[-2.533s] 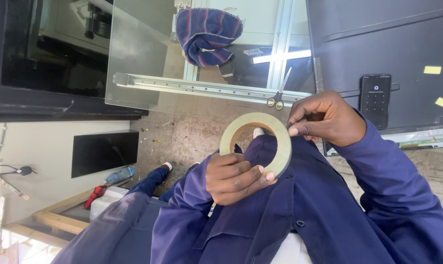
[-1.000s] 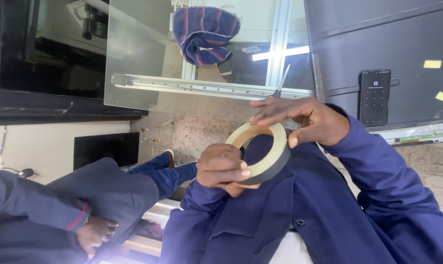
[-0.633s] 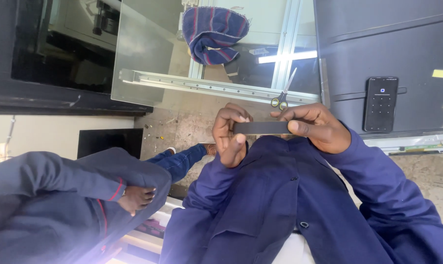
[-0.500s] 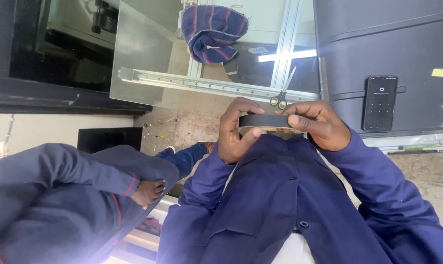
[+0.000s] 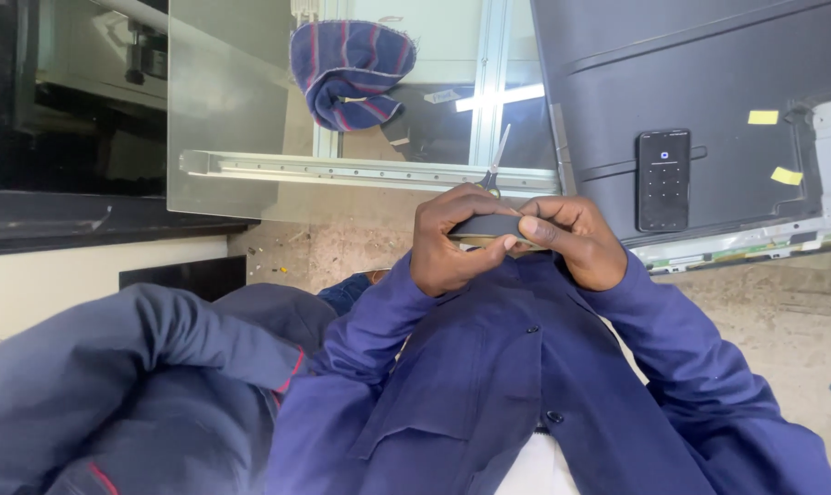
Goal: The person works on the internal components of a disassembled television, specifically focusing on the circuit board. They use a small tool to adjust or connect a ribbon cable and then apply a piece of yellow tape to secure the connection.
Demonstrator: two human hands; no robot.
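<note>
My left hand and my right hand hold a roll of tape between them, just above my chest. The roll is turned edge-on, so only its dark grey outer band and a sliver of tan core show. Left fingers curl over its left end and the thumb presses underneath. My right thumb and fingertips pinch its right end. Both sleeves are dark blue.
Scissors lie on an aluminium rail along a glass sheet, just beyond my hands. A striped cloth lies farther off. A black phone rests on a dark flat panel at the right. Another person's blue-clad limb fills the lower left.
The roll turned from face-on to edge-on and my hands closed in on both its ends. Another person in blue moved in from the left and now covers the lower left.
</note>
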